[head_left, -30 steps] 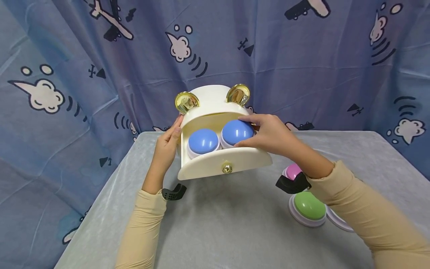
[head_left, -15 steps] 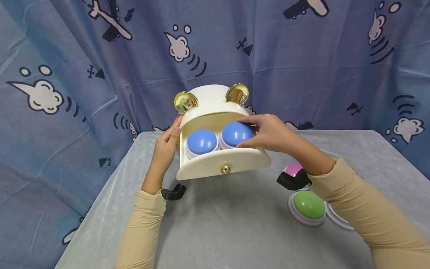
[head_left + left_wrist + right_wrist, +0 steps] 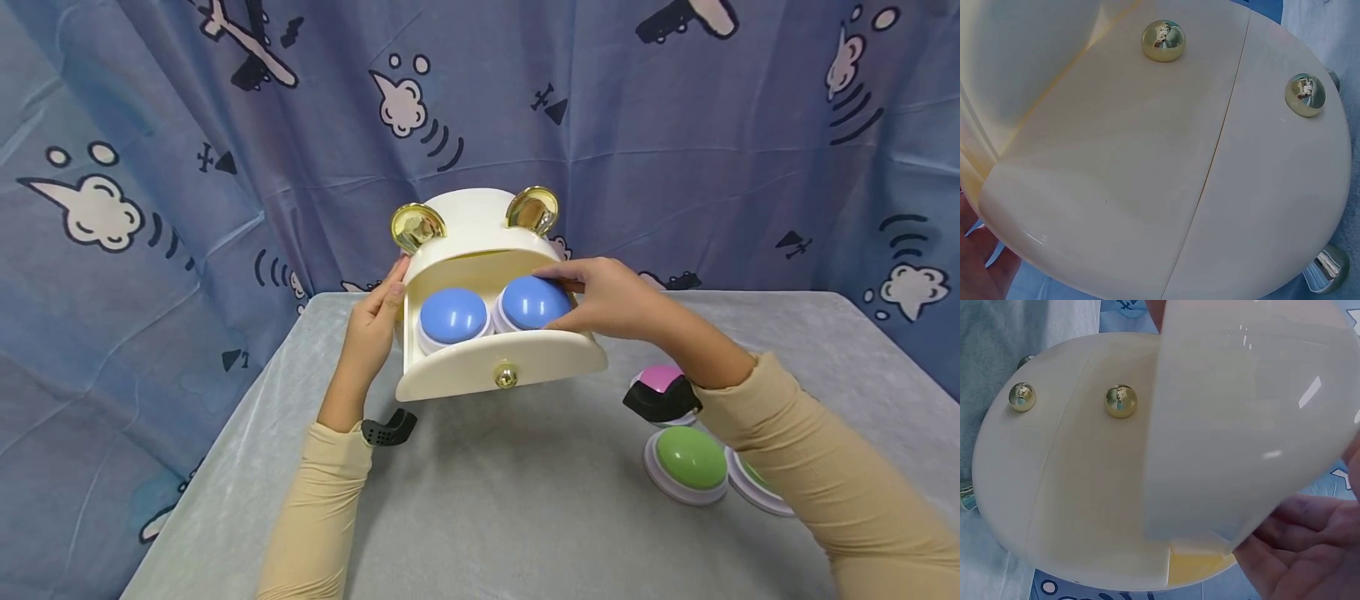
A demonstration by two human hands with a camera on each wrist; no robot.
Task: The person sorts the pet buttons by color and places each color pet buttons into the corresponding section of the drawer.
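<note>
While the left hand (image 3: 369, 323) grips a rounded box (image 3: 476, 218), the right hand (image 3: 617, 302) pinches a blue dome (image 3: 531, 302). Both surfaces look glossy.

Head view forward and down, both wrist views close on the same white box (image 3: 477, 229)

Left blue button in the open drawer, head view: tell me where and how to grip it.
Probably pinch the left blue button across its rounded dome, from above: its top is exposed, while the drawer front and other blue button crowd its base.
</note>
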